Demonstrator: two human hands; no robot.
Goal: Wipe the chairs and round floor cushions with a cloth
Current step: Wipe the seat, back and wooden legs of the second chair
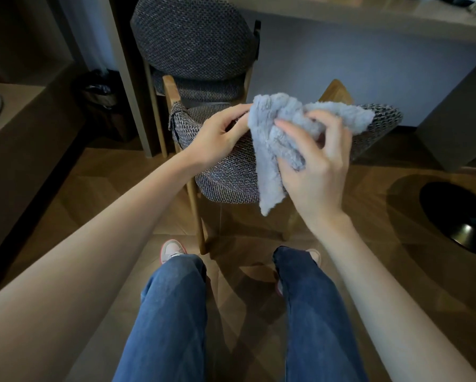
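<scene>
Here we held the light blue cloth (279, 139) bunched between both hands, just above the curved back of the nearer chair (231, 177). Our left hand (217, 136) pinched the cloth's upper left edge with curled fingers. Our right hand (318, 172) had its fingers and thumb closed round the crumpled middle, so neither hand was spread wide. 1 loose end of the cloth hung down in front of the chair's woven grey back, and another stuck out to the right over its top rim. Whether the cloth actually touched the fabric, we could not tell.

The nearer chair stood on wooden legs on the wood floor (99, 194), with its back towards us. A 2nd chair (192, 37) in the same grey weave stood just beyond it, pushed in under the table (369, 17). A dark bin (99, 92) with a liner sat on the floor to the left of the chairs. A glossy black round shape (457, 216) lay on the floor well to the right; what it was, we could not make out. Below, our legs in blue jeans (173, 312) and a pale shoe (172, 250) showed near the chair's leg.
</scene>
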